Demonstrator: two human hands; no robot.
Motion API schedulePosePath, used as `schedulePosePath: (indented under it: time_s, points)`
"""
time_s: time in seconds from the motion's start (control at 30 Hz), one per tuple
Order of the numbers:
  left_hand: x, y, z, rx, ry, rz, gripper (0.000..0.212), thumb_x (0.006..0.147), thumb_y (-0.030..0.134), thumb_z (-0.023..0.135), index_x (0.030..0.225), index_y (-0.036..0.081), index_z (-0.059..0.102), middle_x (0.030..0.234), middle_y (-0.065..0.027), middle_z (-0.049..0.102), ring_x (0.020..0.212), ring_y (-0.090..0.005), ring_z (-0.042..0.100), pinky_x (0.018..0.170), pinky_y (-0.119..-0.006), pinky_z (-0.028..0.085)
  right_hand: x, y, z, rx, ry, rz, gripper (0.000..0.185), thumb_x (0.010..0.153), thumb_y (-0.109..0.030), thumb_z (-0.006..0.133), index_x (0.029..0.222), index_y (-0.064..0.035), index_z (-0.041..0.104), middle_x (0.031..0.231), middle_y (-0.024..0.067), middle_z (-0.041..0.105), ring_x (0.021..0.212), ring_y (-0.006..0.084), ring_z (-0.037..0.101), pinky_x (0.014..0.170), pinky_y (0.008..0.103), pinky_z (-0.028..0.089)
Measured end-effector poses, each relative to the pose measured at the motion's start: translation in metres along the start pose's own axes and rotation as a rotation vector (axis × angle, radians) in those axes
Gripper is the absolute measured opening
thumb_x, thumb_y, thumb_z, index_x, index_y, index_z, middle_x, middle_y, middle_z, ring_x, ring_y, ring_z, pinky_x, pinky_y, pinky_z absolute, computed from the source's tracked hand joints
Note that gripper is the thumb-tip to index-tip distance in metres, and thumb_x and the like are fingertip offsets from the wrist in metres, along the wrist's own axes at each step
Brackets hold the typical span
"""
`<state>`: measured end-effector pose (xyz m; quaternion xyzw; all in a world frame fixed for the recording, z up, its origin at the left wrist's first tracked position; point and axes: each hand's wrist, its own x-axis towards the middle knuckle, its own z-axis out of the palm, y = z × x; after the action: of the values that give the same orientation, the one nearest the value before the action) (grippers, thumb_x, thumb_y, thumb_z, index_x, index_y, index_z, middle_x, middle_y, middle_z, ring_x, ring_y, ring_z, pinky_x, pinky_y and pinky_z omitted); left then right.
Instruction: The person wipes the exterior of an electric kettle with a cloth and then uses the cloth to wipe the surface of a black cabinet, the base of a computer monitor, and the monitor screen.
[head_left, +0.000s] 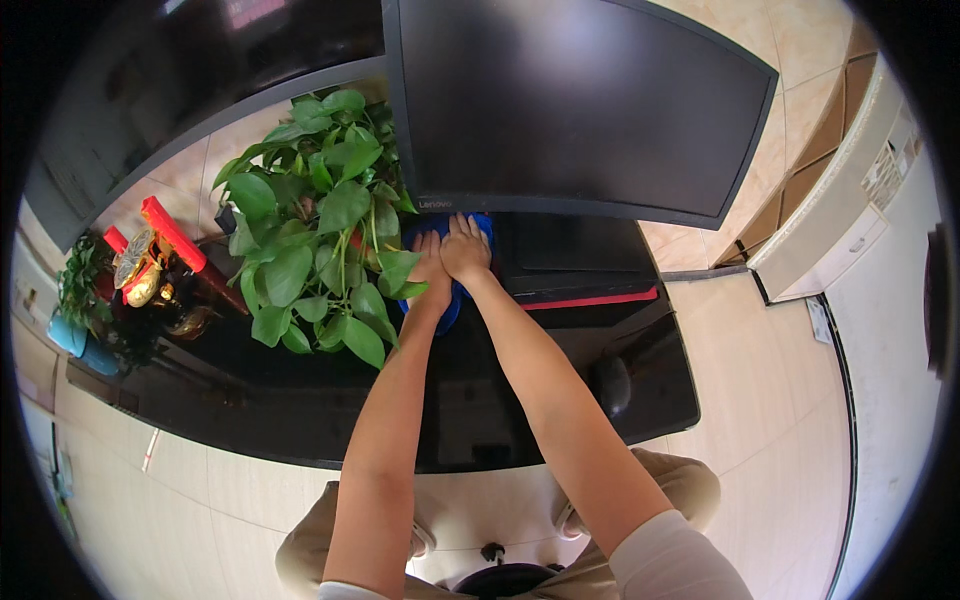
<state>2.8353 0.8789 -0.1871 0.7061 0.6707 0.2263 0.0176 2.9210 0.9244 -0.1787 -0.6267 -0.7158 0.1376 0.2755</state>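
Note:
On the glossy black tabletop (315, 405), a bunched blue cloth (448, 318) lies just below the lower edge of a Lenovo monitor (585, 112). My left hand (430, 264) presses down on the cloth, close against the leaves of a potted green plant (330, 225) whose pot is mostly hidden. Beside it and touching it, my right hand (466, 251) is laid flat on the cloth with the fingers pointing away from me. Both arms reach straight forward. The palms cover much of the cloth.
Right of my hands lies a flat black item (585, 259) with a red strip (592, 298) along its front. A gold ornament (142, 289), a red-topped object (172, 232) and a small plant (82, 277) stand far left. A large dark screen (187, 97) rises behind.

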Motion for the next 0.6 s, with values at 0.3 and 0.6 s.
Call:
schedulePosePath:
  time_s: [0.3, 0.6]
  points:
    - [-0.074, 0.034, -0.033, -0.102, -0.006, -0.017, 0.050, 0.096, 0.022, 0.036, 0.143, 0.005, 0.036, 0.150, -0.0108, 0.036, 0.141, -0.0273, 0.028, 0.116, -0.043, 0.018, -0.065, 0.010, -0.018, -0.074, -0.017, -0.095, 0.051, 0.095, -0.027, 0.037, 0.140, -0.0049, 0.044, 0.150, 0.0114, 0.038, 0.140, 0.0279, 0.031, 0.114, 0.0375, 0.024]
    - [-0.136, 0.028, -0.043, 0.100, 0.040, 0.084, 0.051, 0.092, 0.021, 0.043, 0.141, 0.007, 0.040, 0.148, -0.0095, 0.040, 0.140, -0.0283, 0.031, 0.113, -0.055, 0.018, -0.136, -0.009, -0.042, -0.037, -0.111, -0.098, 0.053, 0.096, -0.028, 0.032, 0.143, -0.0071, 0.041, 0.153, 0.0074, 0.033, 0.143, 0.0218, 0.026, 0.115, 0.0356, 0.021]
